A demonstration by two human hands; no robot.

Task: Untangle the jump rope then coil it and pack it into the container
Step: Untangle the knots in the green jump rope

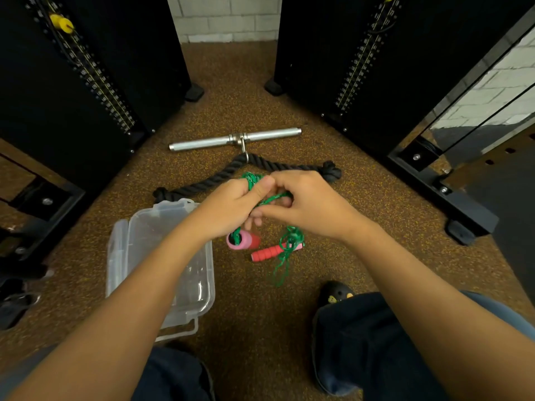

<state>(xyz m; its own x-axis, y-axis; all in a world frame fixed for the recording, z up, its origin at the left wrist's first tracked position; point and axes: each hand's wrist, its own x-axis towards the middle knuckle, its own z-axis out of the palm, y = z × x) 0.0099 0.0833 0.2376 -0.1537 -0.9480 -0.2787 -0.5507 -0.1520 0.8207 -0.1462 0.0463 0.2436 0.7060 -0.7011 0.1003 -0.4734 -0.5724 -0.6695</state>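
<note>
- Both hands are working close together above the floor (260,82): the left hand (231,209) is clenched around a bunch of green cord (254,180), with loops sticking up past its thumb, and the right hand (304,204) is pinching a strand of the same cord just beside it.
- Judging from that grip, the left is acting as an anchor while the right is picking strands out of the tangle (the untangling step looks far from finished).
- One pink handle (241,240) is hanging from the cord just under the left hand, end-on to the camera, so the rope's weight is probably pulling the snarl downward.
- A second handle (267,252), red-ribbed, is lying on the floor below the right wrist, with a knot of cord bunched at its far end and a long loop trailing toward the person's shoe (335,295).
- Waiting open just left of the rope is the clear container (202,299), under the left forearm, near enough for packing once coiling is done; it looks empty, though the arm is hiding part of it.
- Beyond the hands, a black rope attachment (202,185) and a steel bar (234,138) are lying on the floor between two weight stacks, apart from the jump rope.
</note>
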